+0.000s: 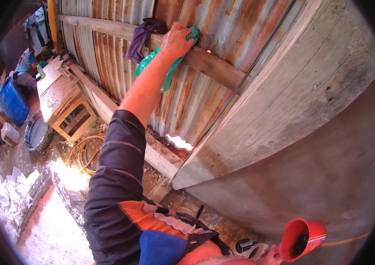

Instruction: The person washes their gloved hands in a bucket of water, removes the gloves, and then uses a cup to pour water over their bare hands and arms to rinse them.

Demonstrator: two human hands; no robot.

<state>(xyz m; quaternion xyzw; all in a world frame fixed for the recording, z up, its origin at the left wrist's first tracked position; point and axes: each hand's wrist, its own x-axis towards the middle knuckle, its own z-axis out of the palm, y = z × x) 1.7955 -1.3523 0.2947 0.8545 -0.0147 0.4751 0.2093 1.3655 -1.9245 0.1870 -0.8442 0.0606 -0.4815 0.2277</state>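
My left hand reaches up to a wooden rail on the wall, its fingers closed around a bunched green cloth with white print. Part of the cloth hangs below the rail, behind my forearm. Just left of that hand, a dark purple cloth is draped over the same rail. Low at the right, my right hand grips a red plastic mug by its handle side. The mug is tilted, with its mouth toward me and something dark inside. Only part of this hand shows.
Rusty corrugated metal sheets form the wall, beside a thick wooden beam. To the left stand a wooden box-like table, a blue barrel, a black tub and a coiled hose. A white bucket is by my right hand.
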